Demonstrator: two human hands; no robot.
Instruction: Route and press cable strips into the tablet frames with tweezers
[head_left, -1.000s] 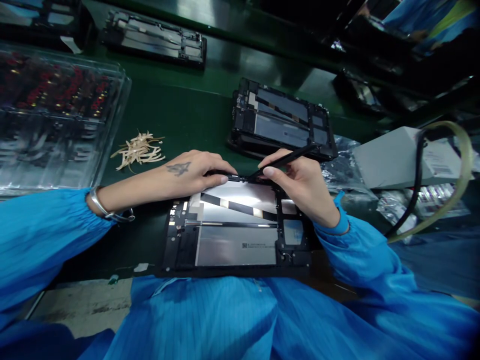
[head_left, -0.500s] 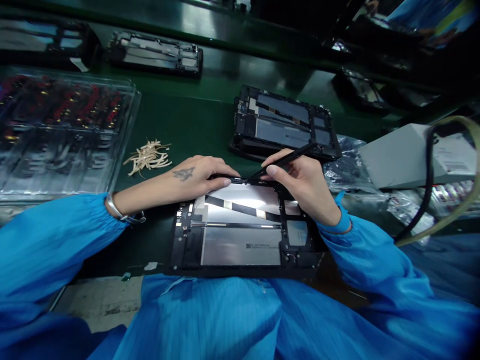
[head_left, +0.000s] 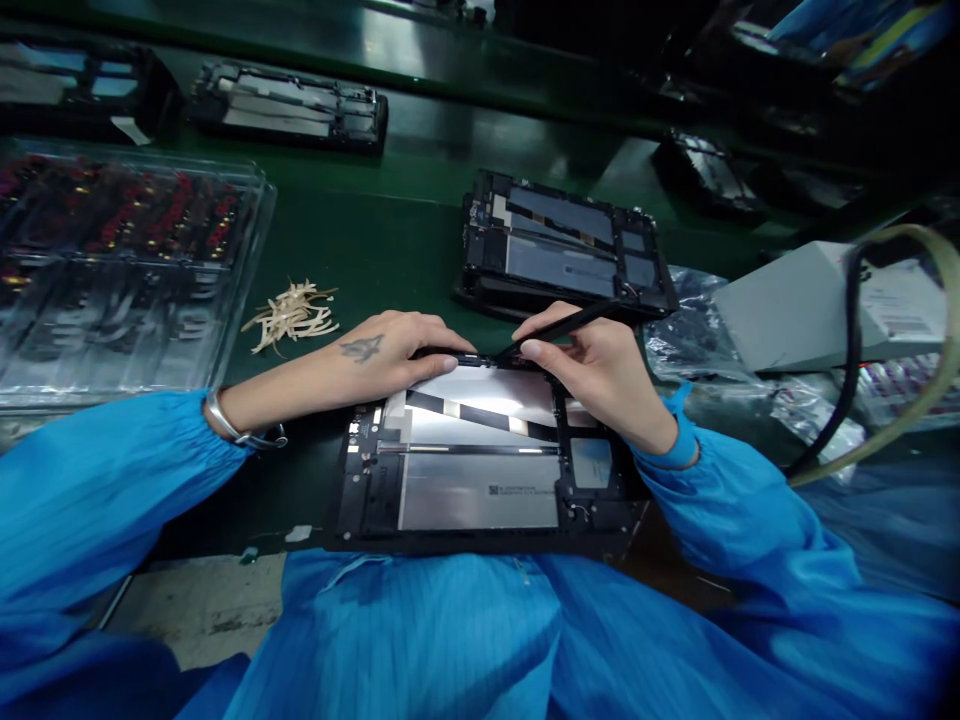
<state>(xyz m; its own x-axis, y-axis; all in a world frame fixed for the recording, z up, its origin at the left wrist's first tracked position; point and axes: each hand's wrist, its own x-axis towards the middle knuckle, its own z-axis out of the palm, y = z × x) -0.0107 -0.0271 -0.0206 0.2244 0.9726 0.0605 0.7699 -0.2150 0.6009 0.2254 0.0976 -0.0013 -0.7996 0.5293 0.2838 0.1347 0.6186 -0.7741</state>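
Note:
An opened tablet (head_left: 480, 490), its metal plates and dark ribbon cable showing, lies in front of me against my blue smock. My left hand (head_left: 405, 350) rests on its far edge, thumb inside the frame and fingers over the rim, gripping it. In my right hand (head_left: 600, 360) are slim black tweezers (head_left: 577, 320), pinched between thumb and fingers. Their tip points down at the tablet's far edge, just right of my left fingertips. What the tip touches is too small to make out.
Beyond my right hand lies a stack of opened tablets (head_left: 562, 240). More tablet units (head_left: 292, 105) sit at the back left. A clear plastic tray (head_left: 247, 270) of small parts stands left, near a pile of pale strips (head_left: 292, 318). A white box (head_left: 787, 305) and looped cable (head_left: 847, 370) are at right.
The view has shifted slightly. The tweezers lie a little flatter in my right hand, their tip still at the far edge. My left hand keeps its place on the tablet.

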